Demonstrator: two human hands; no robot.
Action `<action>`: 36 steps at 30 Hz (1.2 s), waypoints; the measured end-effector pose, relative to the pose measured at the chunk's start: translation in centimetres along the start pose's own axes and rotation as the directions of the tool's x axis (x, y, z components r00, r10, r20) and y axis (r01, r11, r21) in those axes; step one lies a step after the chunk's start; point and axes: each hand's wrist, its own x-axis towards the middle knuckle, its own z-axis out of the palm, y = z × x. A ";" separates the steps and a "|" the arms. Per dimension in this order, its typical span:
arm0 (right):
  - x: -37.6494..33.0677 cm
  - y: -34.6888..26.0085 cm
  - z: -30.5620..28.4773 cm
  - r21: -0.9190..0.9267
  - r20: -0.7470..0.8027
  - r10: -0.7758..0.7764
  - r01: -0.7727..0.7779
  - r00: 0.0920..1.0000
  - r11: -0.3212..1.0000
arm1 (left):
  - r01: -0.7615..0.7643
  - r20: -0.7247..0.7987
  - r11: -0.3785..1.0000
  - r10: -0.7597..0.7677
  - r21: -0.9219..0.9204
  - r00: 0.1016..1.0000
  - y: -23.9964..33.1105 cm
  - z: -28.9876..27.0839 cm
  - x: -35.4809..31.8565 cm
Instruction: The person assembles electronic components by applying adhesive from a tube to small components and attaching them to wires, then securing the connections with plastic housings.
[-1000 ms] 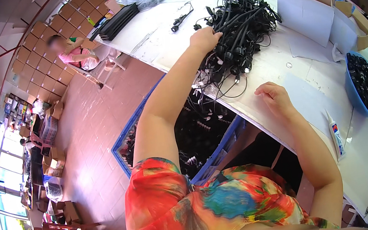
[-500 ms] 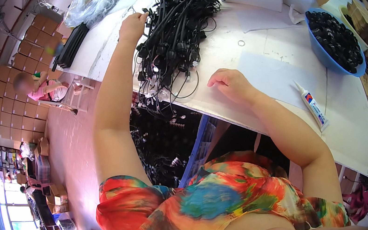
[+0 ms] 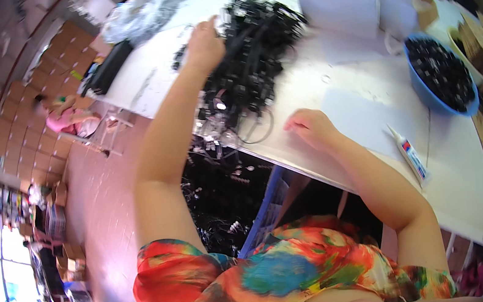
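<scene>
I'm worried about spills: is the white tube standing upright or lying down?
Lying down: the white tube stretches flat along the tabletop, its nozzle toward the picture's upper left.

- Cables [image 3: 258, 50] at upper centre: black, with whitish specks toward the lower end of the heap.
- Counter [image 3: 313, 88]: white, with faint grey marks.
- Sheet [image 3: 366, 115] right of centre: pale bluish white.
- Tube [image 3: 412, 159] at right: white, with red and blue patches.
- Bowl [image 3: 420, 87] at right: light blue; the small parts [image 3: 442, 73] inside are black.
- Shirt [image 3: 283, 275] at bottom centre: brushy, blotched pattern of red, orange, yellow, green and blue.
- Bin edge [image 3: 262, 213] below the counter: blue, around black contents flecked white.
- Floor [image 3: 100, 202] at left: pinkish.
- Stacked boxes [image 3: 28, 128] at upper left: brown.
- Co-worker's top [image 3: 61, 119], nearby: pink.
</scene>
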 end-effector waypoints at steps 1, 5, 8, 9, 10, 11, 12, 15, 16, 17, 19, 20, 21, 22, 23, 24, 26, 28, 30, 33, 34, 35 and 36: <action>-0.1 0.0 0.0 -0.002 0.014 -0.043 0.044 0.999 0.999 | 0.018 0.013 1.000 -0.018 -0.006 1.000 0.0 0.0 -0.4; -0.7 -1.3 0.4 0.036 -0.001 -0.016 0.016 1.000 0.999 | -0.019 -0.009 0.999 0.019 0.025 1.000 0.1 -2.0 -3.8; -1.4 -2.2 0.1 -0.039 -0.030 -0.100 0.098 0.995 0.994 | -0.040 -0.059 0.997 0.043 0.066 0.997 1.1 -2.7 -5.7; -1.5 -2.1 -0.1 -0.140 -0.075 -0.178 0.166 0.981 0.976 | -0.040 -0.055 0.997 0.043 0.059 0.998 1.2 -2.8 -5.7; -1.4 -2.2 -0.1 -0.248 -0.128 -0.292 0.254 0.948 0.935 | 0.000 0.012 1.000 0.001 -0.021 1.000 1.3 -3.0 -5.4; -1.2 -2.3 0.1 -0.256 -0.135 -0.270 0.229 0.953 0.939 | 0.041 0.085 0.994 -0.032 -0.102 0.996 1.5 -2.9 -5.3; -1.2 -2.8 0.1 -0.301 -0.143 -0.392 0.337 0.909 0.892 | 0.099 0.035 0.994 -0.097 -0.050 0.995 1.6 -3.5 -5.6; -2.0 -6.5 1.4 -0.330 -0.081 -0.566 0.514 0.820 0.792 | 0.372 0.062 0.921 -0.367 -0.121 0.928 -2.6 -5.6 -5.7; -2.9 -7.3 2.0 -0.305 -0.076 -0.608 0.562 0.791 0.769 | 0.318 -0.024 0.929 -0.328 -0.188 0.944 -4.5 -5.7 -5.8; -4.5 -8.2 2.5 -0.246 -0.035 -0.605 0.580 0.796 0.777 | 0.321 -0.082 0.934 -0.336 -0.157 0.938 -5.8 -5.6 -5.8; -8.3 -7.4 3.4 -0.155 0.068 -0.646 0.648 0.760 0.746 | 0.378 -0.041 0.920 -0.383 -0.099 0.923 -5.4 -5.6 -5.0; -9.9 -6.6 3.5 -0.162 0.166 -0.626 0.647 0.762 0.745 | 0.373 -0.039 0.917 -0.382 -0.145 0.923 -5.0 -5.4 -4.7; -11.9 -5.5 3.6 -0.170 0.261 -0.597 0.645 0.758 0.745 | 0.364 -0.036 0.911 -0.378 -0.191 0.925 -4.3 -5.3 -4.5; -14.0 -3.6 3.6 -0.193 0.244 -0.505 0.552 0.828 0.811 | 0.329 -0.003 0.900 -0.344 -0.287 0.939 -3.0 -4.9 -4.3; -15.8 -1.4 3.9 -0.227 0.215 -0.417 0.460 0.883 0.858 | 0.217 -0.090 0.923 -0.257 -0.316 0.962 -3.7 -3.3 -4.3; -17.6 1.3 4.7 -0.258 0.129 -0.329 0.352 0.935 0.900 | 0.099 -0.185 0.936 -0.169 -0.337 0.968 -5.3 -0.9 -4.4; -21.7 7.7 6.1 -0.385 -0.010 -0.034 0.028 0.999 0.922 | 0.053 -0.072 0.974 -0.070 -0.221 0.995 -5.2 1.8 -5.3; -24.5 10.5 7.6 -0.584 0.084 0.319 -0.213 0.944 0.783 | 0.156 0.024 0.982 -0.154 -0.102 0.988 -5.6 2.8 -6.8; -25.4 10.4 8.2 -0.601 0.137 0.363 -0.213 0.922 0.770 | 0.226 0.054 0.972 -0.222 -0.061 0.973 -4.7 3.2 -7.5; -25.9 11.1 7.9 -0.493 -0.004 0.304 -0.267 0.953 0.828 | 0.303 0.204 0.953 -0.295 -0.005 0.933 -0.8 3.5 -6.3; -26.0 11.7 7.8 -0.482 -0.015 0.364 -0.326 0.931 0.813 | 0.363 0.237 0.931 -0.347 -0.026 0.907 -0.7 4.0 -6.0; -26.3 12.2 7.9 -0.477 -0.028 0.365 -0.334 0.930 0.813 | 0.426 0.272 0.904 -0.401 -0.040 0.875 -0.5 4.3 -6.0; -25.8 12.0 7.7 -0.515 -0.033 0.417 -0.373 0.908 0.771 | 0.440 0.277 0.897 -0.412 -0.044 0.868 -0.1 3.9 -5.9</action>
